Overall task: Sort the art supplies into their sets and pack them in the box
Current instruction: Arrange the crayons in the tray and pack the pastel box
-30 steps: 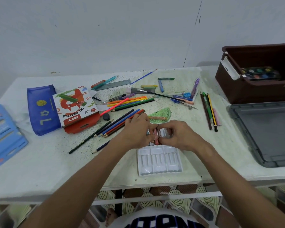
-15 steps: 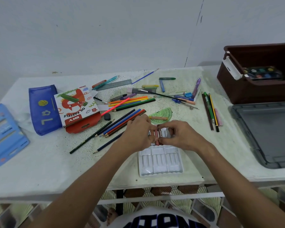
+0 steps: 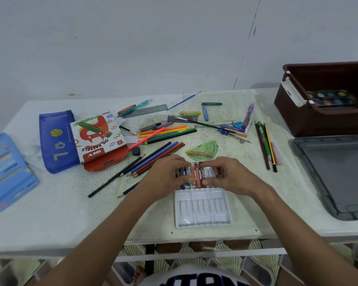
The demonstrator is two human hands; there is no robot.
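Note:
A white plastic pastel tray (image 3: 203, 209) lies near the table's front edge. Several oil pastels (image 3: 195, 176) lie side by side in its far half. My left hand (image 3: 165, 174) and my right hand (image 3: 229, 176) both rest on that far half, fingertips pinching the pastels from either side. The red and white oil pastels box (image 3: 99, 139) lies at the left. Loose coloured pencils (image 3: 159, 153) lie just left of my hands. The brown box (image 3: 327, 100) stands at the far right with a paint palette (image 3: 331, 99) inside.
A blue pencil case (image 3: 56, 141) and a blue packet (image 3: 6, 170) lie at the left. A green protractor (image 3: 205, 150), pens (image 3: 267, 145), a ruler (image 3: 147, 110), an eraser (image 3: 136, 150) and brushes are scattered behind my hands. The grey lid (image 3: 339, 176) lies at the right.
Both hands stay on the far half of the tray; the fingers have shifted a little over the pastels, and the red pastel now shows between them.

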